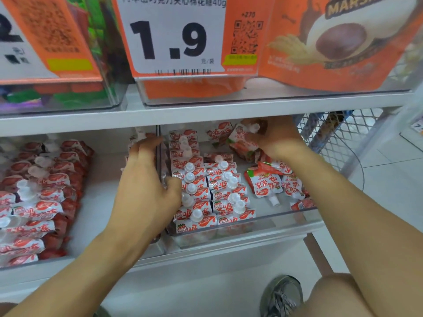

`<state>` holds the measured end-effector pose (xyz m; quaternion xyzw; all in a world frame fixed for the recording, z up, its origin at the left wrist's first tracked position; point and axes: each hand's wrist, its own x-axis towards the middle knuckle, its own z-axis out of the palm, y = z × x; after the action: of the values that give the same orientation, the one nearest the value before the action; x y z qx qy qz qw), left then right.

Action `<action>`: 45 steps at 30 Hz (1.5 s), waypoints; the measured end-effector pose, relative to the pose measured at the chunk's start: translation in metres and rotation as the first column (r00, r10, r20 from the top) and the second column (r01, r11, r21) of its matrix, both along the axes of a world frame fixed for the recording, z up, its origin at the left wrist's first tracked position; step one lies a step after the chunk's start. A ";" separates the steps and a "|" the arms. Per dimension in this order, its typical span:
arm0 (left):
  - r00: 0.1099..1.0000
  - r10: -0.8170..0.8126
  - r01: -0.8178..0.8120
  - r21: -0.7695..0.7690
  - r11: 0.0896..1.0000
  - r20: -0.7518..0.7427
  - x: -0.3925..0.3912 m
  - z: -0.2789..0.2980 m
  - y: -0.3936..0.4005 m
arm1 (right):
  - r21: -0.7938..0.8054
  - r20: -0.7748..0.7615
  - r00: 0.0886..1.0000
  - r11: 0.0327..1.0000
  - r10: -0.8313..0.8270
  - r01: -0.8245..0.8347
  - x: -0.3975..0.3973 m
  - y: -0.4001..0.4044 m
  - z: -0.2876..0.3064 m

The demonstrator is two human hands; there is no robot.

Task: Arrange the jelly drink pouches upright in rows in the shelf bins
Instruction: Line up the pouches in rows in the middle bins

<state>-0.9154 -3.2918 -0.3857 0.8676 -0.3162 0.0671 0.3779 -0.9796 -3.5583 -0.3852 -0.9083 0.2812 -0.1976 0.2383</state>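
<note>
Red-and-white jelly drink pouches with white caps fill two clear bins on the lower shelf. In the right bin [263, 221] two upright rows of pouches [206, 191] run front to back, and loose pouches [266, 184] lie flat on its right side. My left hand [146, 179] straddles the divider wall between the bins, fingers on the left side, thumb pressing against the upright row. My right hand [272, 136] reaches to the back of the right bin and grips a pouch [242, 138] by its top. The left bin [45, 261] holds rows of leaning pouches [43, 191].
The upper shelf edge [206, 110] hangs low just above my hands, carrying clear bins with a 1.9 price tag [169, 37] and orange marshmallow bags [338, 42]. A wire mesh basket [338, 133] stands to the right. My knee and shoe [283, 294] are below.
</note>
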 end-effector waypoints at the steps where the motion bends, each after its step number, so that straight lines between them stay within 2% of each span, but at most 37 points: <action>1: 1.000 0.006 -0.006 0.006 1.000 -0.003 -0.001 0.000 0.000 | 0.019 0.022 1.000 1.000 -0.007 0.007 0.002 0.005 0.002; 4: 1.000 0.010 -0.010 0.007 1.000 -0.014 -0.003 0.001 -0.002 | 0.117 0.013 0.982 0.975 0.189 -0.189 0.013 0.026 -0.001; 6: 1.000 0.013 -0.013 0.006 1.000 -0.017 -0.004 0.002 -0.002 | 0.125 -0.098 0.945 0.946 0.311 -0.298 0.022 0.031 -0.014; 10: 1.000 0.002 -0.002 -0.006 1.000 -0.001 -0.003 0.001 0.000 | 0.188 -0.242 0.921 0.946 0.307 -0.266 0.031 0.021 -0.024; 13: 1.000 -0.024 0.024 -0.010 1.000 0.010 -0.001 0.000 0.002 | 0.290 -0.267 0.887 0.909 0.377 -0.299 0.033 0.017 -0.019; 17: 0.999 -0.034 0.034 -0.005 0.999 0.020 0.000 0.000 0.002 | 0.375 -0.295 0.878 0.891 0.376 -0.256 0.038 0.011 -0.017; 20: 0.999 -0.047 0.047 0.002 0.999 0.024 0.000 0.001 0.003 | 0.603 -0.200 0.907 0.776 0.372 -0.185 0.038 0.013 -0.015; 22: 0.999 -0.043 0.043 0.010 0.999 0.012 -0.001 0.001 0.002 | 0.672 -0.182 0.889 0.713 0.421 -0.200 0.037 0.022 -0.012; 24: 0.999 -0.037 0.037 0.011 0.999 0.014 -0.001 0.001 0.001 | 0.562 -0.221 0.849 0.774 0.480 -0.291 0.040 0.024 -0.014; 26: 0.999 -0.044 0.044 0.003 0.999 0.022 -0.002 0.001 0.000 | 0.485 -0.225 0.853 0.813 0.472 -0.322 0.042 0.024 -0.016; 28: 0.999 -0.048 0.048 -0.005 0.999 0.025 -0.001 0.001 0.000 | 0.538 -0.191 0.881 0.796 0.434 -0.275 0.042 0.022 -0.018; 32: 0.998 -0.054 0.054 -0.016 0.998 0.029 -0.001 0.000 0.000 | 0.632 -0.200 0.875 0.740 0.442 -0.230 0.042 0.027 -0.019; 34: 0.998 -0.061 0.061 -0.012 0.998 0.032 -0.001 0.000 0.000 | 0.651 -0.169 0.908 0.736 0.383 -0.189 0.041 0.028 -0.016; 35: 0.998 -0.060 0.061 -0.009 0.998 0.031 0.000 -0.001 0.000 | 0.584 -0.164 0.933 0.794 0.320 -0.169 0.040 0.026 -0.015; 37: 0.998 -0.056 0.056 -0.006 0.998 0.032 0.000 -0.001 -0.001 | 0.256 -0.115 0.975 0.954 0.188 -0.154 0.036 0.017 -0.016; 38: 0.998 -0.057 0.057 -0.011 0.998 0.034 0.000 -0.001 -0.001 | 0.065 -0.049 0.991 0.991 0.124 -0.121 0.035 0.014 -0.016; 39: 0.998 -0.060 0.060 -0.018 0.998 0.036 0.000 -0.001 -0.001 | -0.035 0.024 0.996 0.996 0.082 -0.081 0.035 0.010 -0.017; 40: 0.997 -0.061 0.062 -0.022 0.998 0.037 0.000 -0.001 -0.001 | -0.045 0.042 0.997 0.997 0.069 -0.067 0.036 0.008 -0.018; 43: 0.998 -0.055 0.056 -0.018 0.998 0.041 0.000 -0.002 -0.001 | 0.031 -0.164 0.982 0.996 0.089 -0.085 0.044 0.006 -0.029; 45: 0.998 -0.049 0.049 -0.016 0.999 0.043 0.000 -0.002 -0.001 | 0.073 -0.143 0.984 0.992 0.110 -0.100 0.049 0.006 -0.034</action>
<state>-0.9155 -3.2928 -0.3881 0.8547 -0.3447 0.0788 0.3800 -0.9304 -3.5527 -0.4195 -0.9256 0.2562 -0.1080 0.2568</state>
